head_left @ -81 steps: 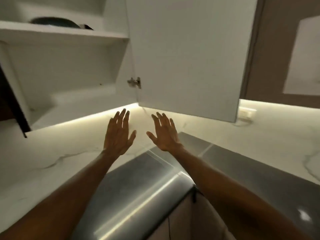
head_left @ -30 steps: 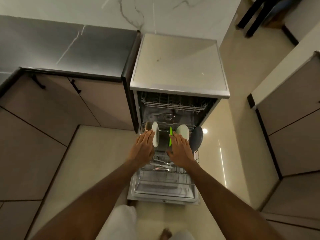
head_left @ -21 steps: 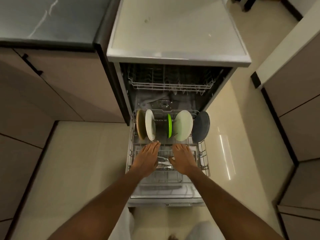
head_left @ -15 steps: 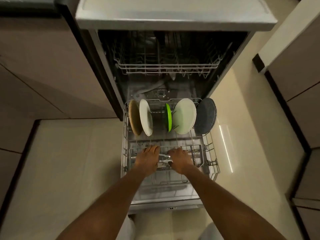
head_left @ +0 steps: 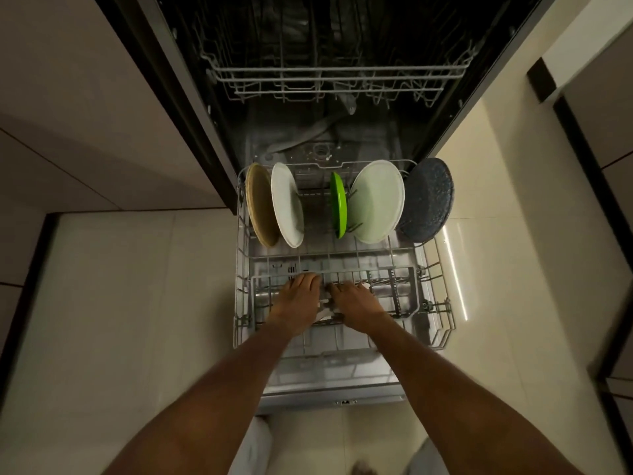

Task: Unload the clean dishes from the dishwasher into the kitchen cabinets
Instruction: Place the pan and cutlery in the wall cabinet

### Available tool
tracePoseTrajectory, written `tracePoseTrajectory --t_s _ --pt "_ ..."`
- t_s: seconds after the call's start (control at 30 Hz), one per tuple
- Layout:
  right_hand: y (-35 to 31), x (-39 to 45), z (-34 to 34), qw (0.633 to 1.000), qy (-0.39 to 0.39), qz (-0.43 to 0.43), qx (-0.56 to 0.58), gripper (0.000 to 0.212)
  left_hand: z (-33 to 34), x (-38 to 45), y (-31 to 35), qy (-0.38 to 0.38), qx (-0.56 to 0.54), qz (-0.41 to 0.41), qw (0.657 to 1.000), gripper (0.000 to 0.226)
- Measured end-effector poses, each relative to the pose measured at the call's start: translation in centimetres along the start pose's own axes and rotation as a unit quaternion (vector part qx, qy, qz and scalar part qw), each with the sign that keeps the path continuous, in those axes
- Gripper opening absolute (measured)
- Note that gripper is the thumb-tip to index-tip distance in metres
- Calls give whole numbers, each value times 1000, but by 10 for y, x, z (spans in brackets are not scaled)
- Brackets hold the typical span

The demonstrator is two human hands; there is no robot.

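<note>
both my hands, left hand [head_left: 297, 303] and right hand [head_left: 356, 306], reach into the cutlery [head_left: 325, 308] at frame centre; i cannot tell their grip. i should gather handles together, lifting straight up past the lower rack [head_left: 442, 323] wires.

The hands' fingertips [head_left: 317, 281] curl out of sight into the cutlery basket [head_left: 394, 293], hiding whatever they hold.

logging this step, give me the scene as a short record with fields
lower rack: pulled out over the open door
plates: five on edge, tan plate, white plate, green plate, pale plate, dark plate
upper rack: pushed in, no dishes visible
left hand: down at the cutlery basket
right hand: beside it, at the same basket
grip: hidden
</note>
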State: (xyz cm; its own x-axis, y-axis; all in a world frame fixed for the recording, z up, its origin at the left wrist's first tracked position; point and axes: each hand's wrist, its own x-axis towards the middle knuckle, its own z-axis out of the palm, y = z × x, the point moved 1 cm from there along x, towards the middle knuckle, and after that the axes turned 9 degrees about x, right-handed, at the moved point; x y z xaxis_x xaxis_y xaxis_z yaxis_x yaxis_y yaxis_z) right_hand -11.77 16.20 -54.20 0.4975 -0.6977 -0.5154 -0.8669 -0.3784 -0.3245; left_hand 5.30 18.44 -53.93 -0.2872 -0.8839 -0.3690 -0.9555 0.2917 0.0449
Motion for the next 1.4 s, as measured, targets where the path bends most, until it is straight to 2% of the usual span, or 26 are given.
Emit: tracePoseTrajectory --t_s 0.07,0.2,0.33,0.6,0.77,0.87,1.0,1.07,1.13,1.17,1.23,1.27,1.33,1.4 --pt "-1 3 -3 1000 -3 -3 -6 62 -2 2 0 6 -3 -1 1000 77" --pt "-7 8 -3 999 8 -14 -51 34 -6 8 1 5 -18 -17 1000 70" --pt "-2 10 -6 999 -24 2 -44 22 -6 14 0 12 -25 -23 999 67" --pt "-5 16 -14 997 2 -27 -72 33 -7 17 2 31 -40 -16 999 57" --pt "-13 -1 -50 996 23 -44 -80 30 -18 -1 1 -32 -117 56 991 39" --pt "-27 -15 -94 991 22 -80 -104 29 -52 -10 3 -81 -201 38 975 30" --pt "-56 -34 -165 988 11 -106 -112 24 -127 -28 0 -69 -235 13 969 24" --pt "-70 -46 -205 982 54 -120 -135 22 -172 -44 -6 -37 -252 -6 967 19" --pt "-83 -60 -245 962 149 -159 -163 22 -212 -54 -13 13 -269 -29 963 16" --pt "-90 -72 -266 950 212 -178 -143 30 -235 -61 -17 30 -284 -49 957 15" --pt "-108 -103 -310 928 319 -179 -64 55 -285 -74 -22 50 -346 -88 933 24" --pt "-117 -119 -329 918 361 -162 -31 60 -305 -78 -23 67 -382 -99 916 30" --pt "-141 -151 -366 886 447 -98 81 54 -357 -94 -22 107 -457 -122 875 35" --pt "-161 -172 -394 846 475 1 242 38 -406 -110 -18 121 -524 -148 830 36"
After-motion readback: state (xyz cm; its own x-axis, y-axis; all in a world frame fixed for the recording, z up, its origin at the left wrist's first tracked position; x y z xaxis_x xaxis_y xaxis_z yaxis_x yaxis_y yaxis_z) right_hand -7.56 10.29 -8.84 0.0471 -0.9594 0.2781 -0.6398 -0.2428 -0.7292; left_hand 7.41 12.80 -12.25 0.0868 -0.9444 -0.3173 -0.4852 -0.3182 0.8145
